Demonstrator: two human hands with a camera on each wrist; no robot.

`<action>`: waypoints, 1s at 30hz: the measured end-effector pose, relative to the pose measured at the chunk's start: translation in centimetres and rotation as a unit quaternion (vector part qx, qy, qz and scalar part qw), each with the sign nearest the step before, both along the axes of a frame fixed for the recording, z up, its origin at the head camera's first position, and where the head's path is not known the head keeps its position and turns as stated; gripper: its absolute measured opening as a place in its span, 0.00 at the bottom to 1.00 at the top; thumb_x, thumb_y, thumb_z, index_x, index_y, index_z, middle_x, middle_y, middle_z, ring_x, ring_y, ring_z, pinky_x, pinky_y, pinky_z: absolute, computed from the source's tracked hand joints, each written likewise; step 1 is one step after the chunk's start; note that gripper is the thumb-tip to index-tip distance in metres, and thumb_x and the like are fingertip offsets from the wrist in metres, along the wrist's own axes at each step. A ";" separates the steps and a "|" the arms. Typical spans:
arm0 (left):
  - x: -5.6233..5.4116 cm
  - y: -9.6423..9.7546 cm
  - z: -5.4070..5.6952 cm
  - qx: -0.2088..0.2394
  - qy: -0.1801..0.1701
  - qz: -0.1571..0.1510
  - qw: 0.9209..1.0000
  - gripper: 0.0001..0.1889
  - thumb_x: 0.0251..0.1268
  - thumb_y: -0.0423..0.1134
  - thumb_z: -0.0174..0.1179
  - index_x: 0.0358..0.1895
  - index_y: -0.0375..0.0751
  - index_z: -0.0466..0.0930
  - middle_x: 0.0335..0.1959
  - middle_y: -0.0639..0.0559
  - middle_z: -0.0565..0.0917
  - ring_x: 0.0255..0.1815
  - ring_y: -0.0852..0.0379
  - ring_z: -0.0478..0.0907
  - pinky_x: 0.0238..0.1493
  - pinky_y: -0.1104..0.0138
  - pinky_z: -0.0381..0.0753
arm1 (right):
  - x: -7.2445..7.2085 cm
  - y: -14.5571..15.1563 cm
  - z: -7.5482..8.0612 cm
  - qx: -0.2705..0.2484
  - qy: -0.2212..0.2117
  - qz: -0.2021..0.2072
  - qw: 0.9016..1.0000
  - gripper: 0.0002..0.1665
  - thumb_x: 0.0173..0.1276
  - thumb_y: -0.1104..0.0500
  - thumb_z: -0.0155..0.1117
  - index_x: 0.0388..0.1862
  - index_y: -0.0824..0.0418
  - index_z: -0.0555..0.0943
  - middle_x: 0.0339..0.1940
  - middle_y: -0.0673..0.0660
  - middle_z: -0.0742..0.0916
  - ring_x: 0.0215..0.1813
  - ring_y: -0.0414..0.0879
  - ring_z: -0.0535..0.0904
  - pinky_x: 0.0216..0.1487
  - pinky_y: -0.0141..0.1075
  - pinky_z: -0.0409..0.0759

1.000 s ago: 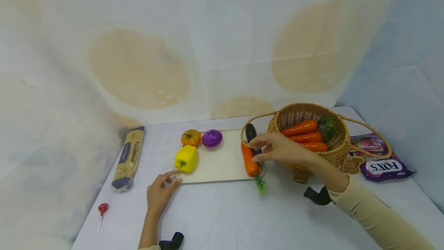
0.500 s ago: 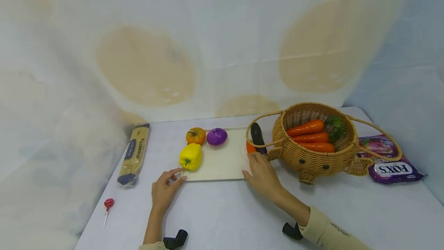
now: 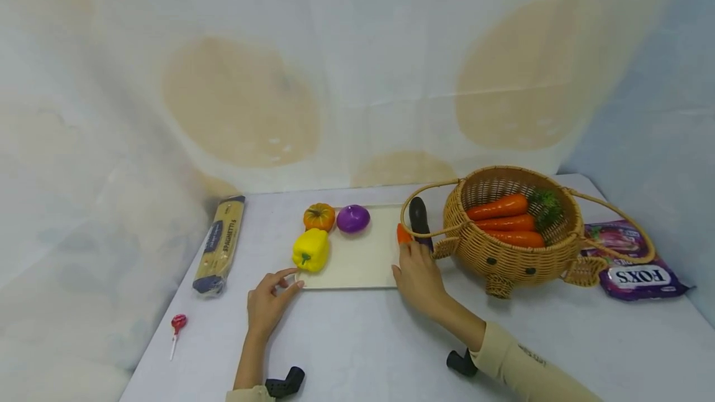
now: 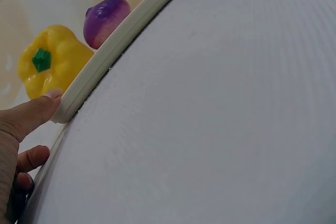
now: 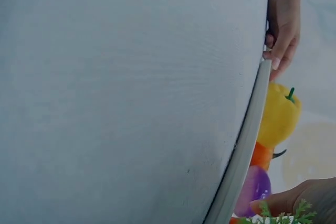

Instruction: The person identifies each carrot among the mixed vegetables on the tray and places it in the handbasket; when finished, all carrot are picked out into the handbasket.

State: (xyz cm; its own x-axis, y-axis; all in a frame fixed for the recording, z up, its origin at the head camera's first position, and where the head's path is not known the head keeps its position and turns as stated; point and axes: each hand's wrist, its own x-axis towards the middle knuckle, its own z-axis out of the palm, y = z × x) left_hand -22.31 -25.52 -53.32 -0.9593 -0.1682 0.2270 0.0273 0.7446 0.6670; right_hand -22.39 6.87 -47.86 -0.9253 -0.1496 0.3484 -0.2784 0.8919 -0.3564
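A cream tray (image 3: pixel 360 262) lies on the table. My left hand (image 3: pixel 269 304) pinches its front left corner; in the left wrist view the thumb (image 4: pixel 39 113) lies on the rim beside a yellow bell pepper (image 4: pixel 55 64). Behind the pepper are a small orange pumpkin (image 3: pixel 319 217) and a purple onion (image 3: pixel 353 219). At the tray's right end, my right hand (image 3: pixel 420 279) holds a carrot (image 3: pixel 403 234), mostly hidden under the fingers. Its green top (image 5: pixel 273 214) shows by the thumb in the right wrist view. A dark eggplant (image 3: pixel 420 219) lies beside the carrot.
Right of the tray stands a wicker basket (image 3: pixel 511 265) with several carrots (image 3: pixel 499 206); its left handle reaches over the tray's right end. A purple FOX'S packet (image 3: pixel 639 278) lies beyond. At left are a spaghetti packet (image 3: pixel 222 244) and a lollipop (image 3: pixel 179 322).
My right hand has come down and toward me from above the carrot and eggplant to cover the carrot's leafy end. The left hand stays at the tray corner. The view has shifted slightly.
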 end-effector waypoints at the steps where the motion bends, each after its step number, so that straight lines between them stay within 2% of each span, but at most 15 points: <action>1: 0.0 0.0 0.0 0.000 0.000 0.001 1.000 0.17 0.59 0.53 0.70 0.51 0.60 0.86 0.31 0.57 0.78 0.29 0.57 0.66 0.41 0.60 0.55 | -0.1 0.0 -0.2 -0.003 0.000 0.001 1.000 0.27 0.60 0.61 0.73 0.52 0.77 0.77 0.46 0.69 0.80 0.49 0.63 0.77 0.48 0.52 0.80; 4: 0.0 0.0 -0.1 0.001 0.009 0.001 1.000 0.16 0.58 0.52 0.71 0.51 0.60 0.87 0.30 0.57 0.78 0.28 0.58 0.66 0.40 0.60 0.55 | -0.5 0.2 -0.6 -0.016 -0.018 0.006 1.000 0.29 0.61 0.59 0.73 0.55 0.77 0.77 0.46 0.68 0.79 0.50 0.61 0.76 0.47 0.52 0.80; 8: -0.1 0.0 -0.1 -0.001 0.013 0.001 1.000 0.17 0.58 0.52 0.71 0.51 0.59 0.87 0.30 0.57 0.78 0.27 0.59 0.66 0.40 0.61 0.55 | -0.7 0.3 -1.0 -0.048 -0.062 0.019 0.997 0.32 0.60 0.56 0.74 0.55 0.76 0.77 0.39 0.64 0.80 0.42 0.55 0.76 0.41 0.49 0.78; 11: -0.1 0.0 -0.1 0.001 0.006 0.000 1.000 0.17 0.58 0.53 0.70 0.51 0.59 0.87 0.30 0.56 0.78 0.29 0.58 0.66 0.41 0.60 0.55 | -0.8 0.4 -1.2 -0.071 -0.076 0.030 0.994 0.30 0.58 0.57 0.75 0.54 0.74 0.79 0.35 0.60 0.80 0.36 0.49 0.74 0.37 0.44 0.74; 14: 0.0 -0.1 -0.1 0.002 -0.001 -0.002 1.000 0.18 0.59 0.55 0.70 0.52 0.60 0.86 0.31 0.55 0.78 0.30 0.57 0.66 0.41 0.59 0.56 | -0.8 0.5 -0.9 -0.099 -0.077 0.037 0.991 0.28 0.57 0.58 0.75 0.55 0.70 0.80 0.36 0.59 0.82 0.36 0.47 0.74 0.36 0.41 0.73; 18: -0.1 -0.2 -0.2 -0.001 -0.007 -0.003 1.000 0.18 0.59 0.55 0.69 0.53 0.60 0.86 0.32 0.54 0.79 0.30 0.57 0.66 0.41 0.59 0.56 | -0.6 0.9 0.4 -0.145 -0.093 0.056 0.984 0.28 0.56 0.61 0.75 0.56 0.66 0.80 0.42 0.58 0.84 0.38 0.46 0.75 0.40 0.41 0.75; 24: -0.1 -0.2 0.0 -0.004 -0.002 -0.004 1.000 0.17 0.59 0.54 0.70 0.52 0.60 0.86 0.32 0.54 0.79 0.30 0.57 0.66 0.42 0.59 0.55 | -0.4 2.2 2.5 -0.206 -0.137 0.119 0.962 0.26 0.56 0.64 0.74 0.56 0.64 0.82 0.52 0.60 0.86 0.46 0.49 0.79 0.51 0.47 0.77; 30: 0.1 -0.1 0.1 -0.004 -0.006 -0.005 1.000 0.18 0.60 0.54 0.69 0.53 0.58 0.86 0.32 0.54 0.79 0.29 0.57 0.66 0.42 0.59 0.55 | -0.2 3.7 4.7 -0.229 -0.200 0.195 0.932 0.26 0.58 0.62 0.73 0.57 0.60 0.82 0.52 0.58 0.85 0.45 0.48 0.78 0.47 0.41 0.76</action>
